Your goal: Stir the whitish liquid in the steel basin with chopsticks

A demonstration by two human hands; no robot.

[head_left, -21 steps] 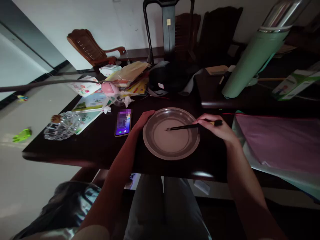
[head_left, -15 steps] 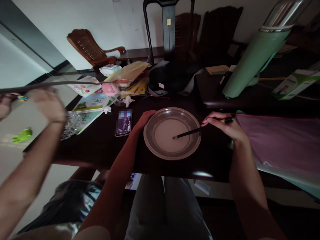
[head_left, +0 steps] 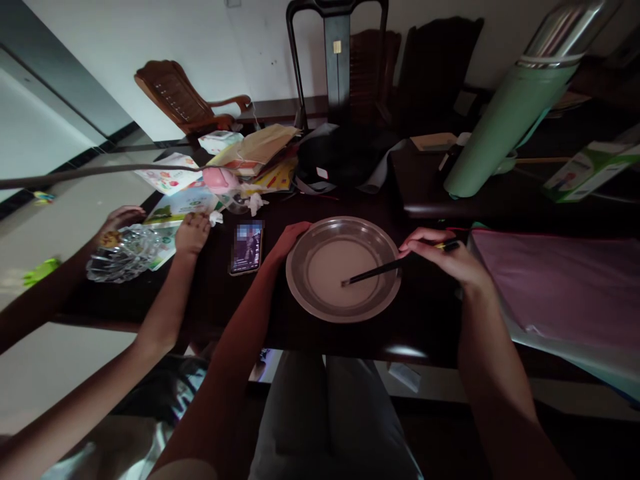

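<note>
A round metal plate (head_left: 300,280) holding pale liquid sits on the dark table (head_left: 210,293) in front of me. My left hand (head_left: 287,241) grips the plate's left rim with curled fingers. My right hand (head_left: 445,257) pinches a pair of dark chopsticks (head_left: 375,271) whose tips dip into the liquid near the plate's middle. A phone (head_left: 247,247) with a lit screen lies just left of my left hand.
Another person's two hands (head_left: 193,230) rest on the table's left side by a glass dish (head_left: 123,253) and picture books (head_left: 183,203). A green flask (head_left: 505,117) stands at the back right, a pink folder (head_left: 560,287) lies on the right, and chairs stand behind.
My chopsticks have shifted from lying across the plate to angling down into the liquid. Another person's arms came in from the left and settled on the table by the glass dish.
</note>
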